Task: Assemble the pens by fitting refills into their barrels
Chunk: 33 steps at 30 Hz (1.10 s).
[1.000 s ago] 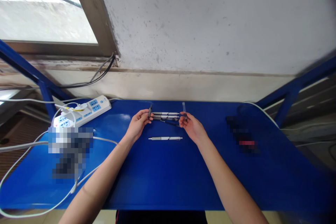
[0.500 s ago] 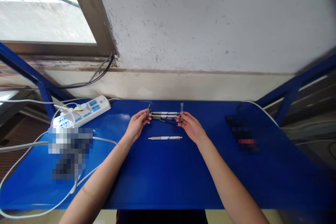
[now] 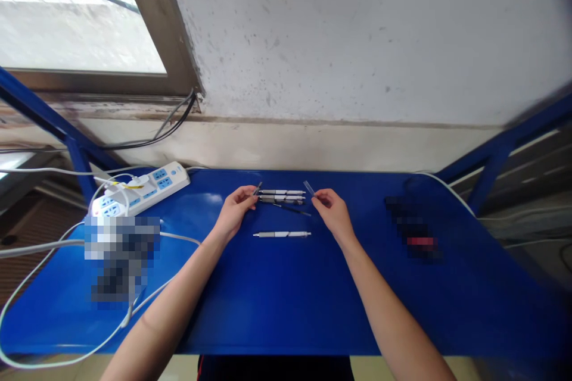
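Closest to me: left forearm (image 3: 170, 303) and right forearm (image 3: 384, 303) reach in over the front edge of the blue desk (image 3: 277, 321). Dark clothing (image 3: 274, 369) shows just below that edge.

Hands are both narrow, each in a fingertip pinch, well apart, with the pens between them. Left hand (image 3: 235, 211) holds a slim dark pen part (image 3: 257, 189), tilted, top leaning right. Right hand (image 3: 333, 212) holds a thin clear tube (image 3: 308, 188), tilted, top leaning left. Both pieces are too small to identify further.

Pens: one grey-and-white retractable pen (image 3: 281, 234) lies flat on the desk, tip left, just in front of the gap between the hands. Further back, two similar pens (image 3: 281, 192) lie parallel, tips left, almost touching; I can't tell whether they actually touch. A thin dark pen refill (image 3: 290, 209) lies slanted just in front of that pair, near the right hand.

Left side of the desk: a pixelated object (image 3: 120, 259), not identifiable, with white cables (image 3: 179, 237) running around it. Behind it, near the back edge, sits a white power strip (image 3: 143, 187) with blue sockets and plugs in it.

Right side of the desk: a second pixelated object (image 3: 413, 229) with a red patch.

Far: blue metal frame (image 3: 487, 164), stained plaster wall (image 3: 357, 41), window (image 3: 80, 18) in a brown frame, black cables (image 3: 174, 125) below its corner.
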### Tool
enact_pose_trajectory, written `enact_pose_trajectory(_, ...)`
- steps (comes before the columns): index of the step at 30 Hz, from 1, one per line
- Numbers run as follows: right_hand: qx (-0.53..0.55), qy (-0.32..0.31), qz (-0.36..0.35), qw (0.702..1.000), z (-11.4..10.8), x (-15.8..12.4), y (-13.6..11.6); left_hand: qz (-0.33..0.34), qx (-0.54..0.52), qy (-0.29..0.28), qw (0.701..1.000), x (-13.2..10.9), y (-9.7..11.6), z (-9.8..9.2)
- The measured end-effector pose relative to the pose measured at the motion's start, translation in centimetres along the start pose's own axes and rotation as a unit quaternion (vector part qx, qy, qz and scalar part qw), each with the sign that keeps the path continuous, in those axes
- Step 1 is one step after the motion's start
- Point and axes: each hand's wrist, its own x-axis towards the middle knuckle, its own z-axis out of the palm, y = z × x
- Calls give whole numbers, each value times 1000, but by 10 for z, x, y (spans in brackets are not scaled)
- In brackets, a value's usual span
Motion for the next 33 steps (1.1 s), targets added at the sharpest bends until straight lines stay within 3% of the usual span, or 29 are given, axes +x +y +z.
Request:
enact_pose_trajectory(3,-131,36,-51,989,-4,2,9,-4,15,-5,1000,0,0,0)
enact_pose_trajectory(9,-323,59,-94,940,-8,3,21,-10,16,-6,1000,0,-1,0)
enact_pose_trajectory(12,-359,66,-88,927,-8,1,23,-15,21,-10,1000,-1,-1,0)
enact_pose_trajectory(17,-337,68,-118,932,-8,1,16,-16,41,-12,999,-2,1,2)
enact_pose_trajectory(19,-300,43,-159,940,-5,-1,8,-19,45,-10,999,-2,2,2)
enact_pose_trajectory(22,-240,-45,-214,946,0,-7,-5,-21,42,-7,999,-2,1,2)
enact_pose_trajectory(26,-245,-141,-247,927,7,-14,-11,-18,40,-11,999,-1,0,2)
enact_pose_trajectory(33,-236,-185,-242,923,10,-13,-7,29,44,-33,998,-2,-1,4)
